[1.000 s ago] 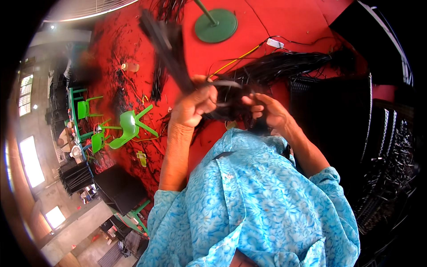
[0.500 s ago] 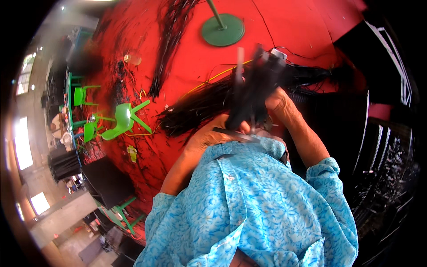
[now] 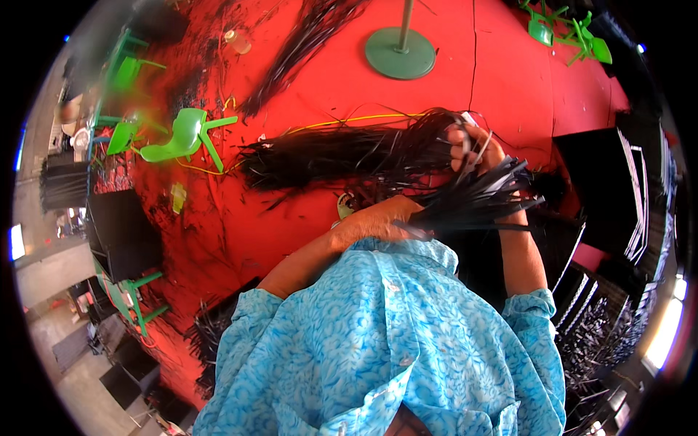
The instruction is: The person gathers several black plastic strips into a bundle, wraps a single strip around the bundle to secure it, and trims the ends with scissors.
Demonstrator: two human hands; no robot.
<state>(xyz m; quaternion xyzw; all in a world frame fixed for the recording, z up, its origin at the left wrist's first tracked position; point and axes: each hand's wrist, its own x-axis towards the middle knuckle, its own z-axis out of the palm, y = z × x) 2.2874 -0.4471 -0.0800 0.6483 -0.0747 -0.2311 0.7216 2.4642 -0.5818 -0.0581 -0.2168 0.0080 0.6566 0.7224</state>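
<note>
A loose bundle of flat black strips (image 3: 494, 196) fans out to the right from my left hand (image 3: 398, 216), which is closed around its near end close to my shirt. My right hand (image 3: 476, 147) is raised just beyond the fanned ends, its fingers curled in a pinch. A thin pale strip (image 3: 486, 144) shows at those fingers. Beneath and beyond both hands, a long heap of black strips (image 3: 320, 156) stretches across the red floor. Part of my left hand's fingers is hidden by the bundle.
The round green base (image 3: 400, 53) of a stand is on the red floor (image 3: 502, 80) ahead. More black strips (image 3: 305, 47) lie at the far left. A green chair (image 3: 182, 136) is to the left, with dark stacked panels (image 3: 596, 189) at the right. A yellow cord (image 3: 356, 118) runs behind the heap.
The bundle, blurred and upright between my hands before, now tilts rightward and spreads out. My right hand has moved up and right, off the bundle's side. The whole view has shifted.
</note>
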